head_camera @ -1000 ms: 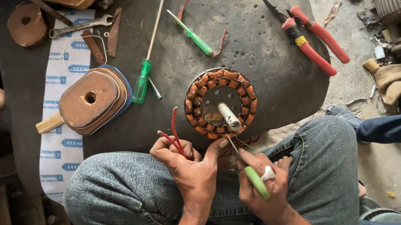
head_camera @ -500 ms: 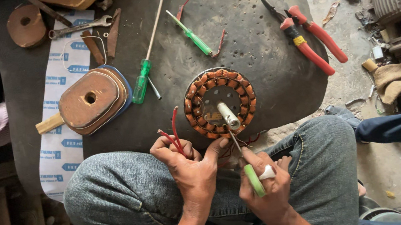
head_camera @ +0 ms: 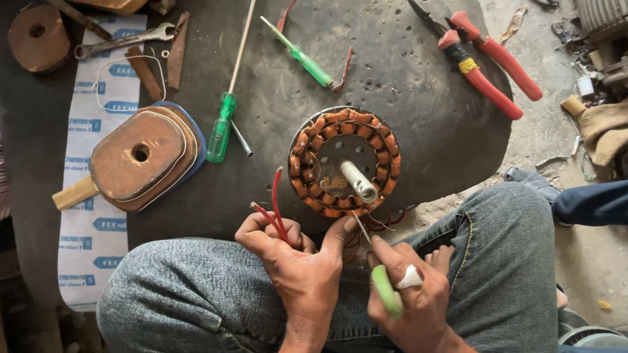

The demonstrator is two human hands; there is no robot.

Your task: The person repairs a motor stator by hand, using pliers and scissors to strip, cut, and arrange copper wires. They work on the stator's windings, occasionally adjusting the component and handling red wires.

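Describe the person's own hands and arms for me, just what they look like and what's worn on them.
Both forearms are bare, with no sleeves in view and no gloves. The left hand wears nothing that shows. The right hand has a white wrap, like tape or a bandage, around one finger. No watch or bracelet shows on either wrist.

A: Light? Soft, even daylight; brightest on the concrete floor [head_camera: 561,132] at right, with only faint shadows.
B: Sharpness? Centre crisp; left edge dim, corners slightly stretched by the wide lens
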